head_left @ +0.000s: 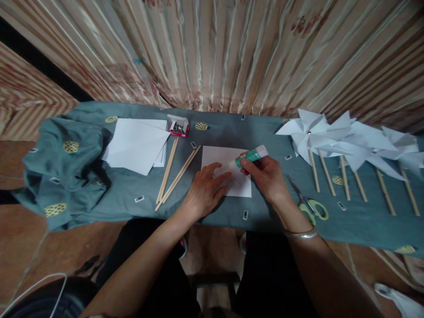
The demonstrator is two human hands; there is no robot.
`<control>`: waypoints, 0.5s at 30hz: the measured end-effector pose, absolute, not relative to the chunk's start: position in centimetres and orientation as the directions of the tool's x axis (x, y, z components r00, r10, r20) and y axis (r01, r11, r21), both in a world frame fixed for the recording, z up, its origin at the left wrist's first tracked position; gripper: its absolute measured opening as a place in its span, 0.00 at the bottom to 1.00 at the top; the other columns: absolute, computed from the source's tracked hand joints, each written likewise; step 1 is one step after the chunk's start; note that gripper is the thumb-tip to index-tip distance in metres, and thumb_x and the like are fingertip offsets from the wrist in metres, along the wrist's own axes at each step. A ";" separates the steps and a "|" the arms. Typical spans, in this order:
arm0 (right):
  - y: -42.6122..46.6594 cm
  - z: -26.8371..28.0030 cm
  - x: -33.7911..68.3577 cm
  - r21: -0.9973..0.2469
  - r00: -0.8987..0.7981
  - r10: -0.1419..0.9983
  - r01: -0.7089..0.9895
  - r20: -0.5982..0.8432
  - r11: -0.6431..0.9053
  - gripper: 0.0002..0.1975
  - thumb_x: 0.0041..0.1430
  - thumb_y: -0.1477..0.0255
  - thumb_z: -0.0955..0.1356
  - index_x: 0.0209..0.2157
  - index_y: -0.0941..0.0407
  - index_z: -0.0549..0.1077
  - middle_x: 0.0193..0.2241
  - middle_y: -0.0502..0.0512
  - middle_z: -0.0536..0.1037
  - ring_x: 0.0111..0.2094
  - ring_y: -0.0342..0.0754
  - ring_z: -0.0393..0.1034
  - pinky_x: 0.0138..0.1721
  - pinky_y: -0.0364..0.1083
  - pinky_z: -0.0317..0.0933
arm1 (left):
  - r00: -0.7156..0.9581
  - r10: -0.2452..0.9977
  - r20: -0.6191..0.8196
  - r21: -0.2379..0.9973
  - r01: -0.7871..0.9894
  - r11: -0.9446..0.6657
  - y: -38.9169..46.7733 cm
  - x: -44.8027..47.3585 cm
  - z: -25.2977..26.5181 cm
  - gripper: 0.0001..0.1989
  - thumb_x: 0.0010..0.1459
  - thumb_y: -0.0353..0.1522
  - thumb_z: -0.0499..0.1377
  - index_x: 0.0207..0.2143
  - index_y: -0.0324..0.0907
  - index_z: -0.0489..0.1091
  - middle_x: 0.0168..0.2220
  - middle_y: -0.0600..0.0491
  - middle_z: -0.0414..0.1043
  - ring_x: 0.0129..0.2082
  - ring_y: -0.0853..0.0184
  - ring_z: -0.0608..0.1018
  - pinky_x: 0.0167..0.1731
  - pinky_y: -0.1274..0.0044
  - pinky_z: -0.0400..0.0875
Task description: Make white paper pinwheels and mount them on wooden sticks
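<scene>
A white square sheet of paper (243, 187) lies flat on the cloth in front of me. My left hand (207, 187) rests on its left part, fingers spread. In my right hand (265, 172) is a green and white glue stick (252, 155), tilted with its lower left end close over the sheet; whether that end touches the paper I cannot tell. Just right of my right wrist, green-handled scissors (309, 205) lie on the cloth.
Several white paper pinwheels (309, 132) on wooden sticks lie at the right. Left of the sheet are several loose wooden sticks (179, 179), a small red box (179, 127) of metal pieces and a stack of white paper (135, 143). Bunched cloth (73, 163) covers the left end.
</scene>
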State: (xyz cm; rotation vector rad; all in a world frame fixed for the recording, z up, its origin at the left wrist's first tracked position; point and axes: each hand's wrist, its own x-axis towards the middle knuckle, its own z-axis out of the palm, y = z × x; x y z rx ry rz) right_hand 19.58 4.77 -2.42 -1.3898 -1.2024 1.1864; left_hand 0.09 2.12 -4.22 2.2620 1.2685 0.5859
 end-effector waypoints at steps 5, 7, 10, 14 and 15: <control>5.4 -2.7 18.5 -0.971 0.065 0.997 0.233 -0.037 -0.051 0.19 0.49 0.52 0.74 0.29 0.54 0.73 0.25 0.52 0.78 0.27 0.49 0.73 0.30 0.48 0.67 | 0.499 0.865 0.059 0.481 0.745 -0.462 1.9 0.6 -3.5 0.18 0.63 0.37 0.57 0.54 0.46 0.73 0.62 0.41 0.62 0.55 0.49 0.68 0.51 0.57 0.66; 5.6 -2.8 18.2 -0.961 0.067 0.997 0.274 -0.023 -0.040 0.20 0.48 0.51 0.73 0.28 0.55 0.72 0.24 0.52 0.77 0.27 0.49 0.72 0.29 0.47 0.66 | 0.494 0.868 0.051 0.459 0.760 -0.460 1.8 0.7 -3.2 0.17 0.63 0.38 0.57 0.54 0.47 0.73 0.62 0.42 0.62 0.55 0.49 0.68 0.50 0.58 0.65; 5.9 -3.0 17.9 -0.933 0.063 0.998 0.359 -0.007 -0.029 0.21 0.49 0.51 0.73 0.27 0.56 0.72 0.24 0.53 0.77 0.27 0.48 0.71 0.29 0.47 0.64 | 0.497 0.866 0.058 0.445 0.763 -0.468 1.7 0.5 -3.1 0.18 0.63 0.39 0.57 0.54 0.47 0.72 0.62 0.43 0.62 0.54 0.50 0.68 0.49 0.60 0.65; 6.0 -3.3 17.8 -0.896 0.048 0.999 0.443 -0.017 -0.036 0.22 0.52 0.49 0.71 0.27 0.56 0.72 0.25 0.54 0.78 0.27 0.49 0.72 0.30 0.47 0.62 | 0.496 0.866 0.064 0.440 0.765 -0.470 1.8 0.2 -3.3 0.17 0.64 0.40 0.56 0.52 0.48 0.73 0.62 0.44 0.63 0.53 0.51 0.68 0.48 0.60 0.64; 6.0 -3.3 17.8 -0.887 0.046 0.999 0.460 -0.017 -0.037 0.22 0.52 0.49 0.70 0.27 0.56 0.72 0.25 0.55 0.78 0.27 0.49 0.72 0.30 0.47 0.62 | 0.498 0.865 0.061 0.438 0.765 -0.472 1.9 0.1 -3.4 0.17 0.65 0.41 0.55 0.52 0.48 0.73 0.61 0.44 0.63 0.52 0.51 0.67 0.48 0.60 0.64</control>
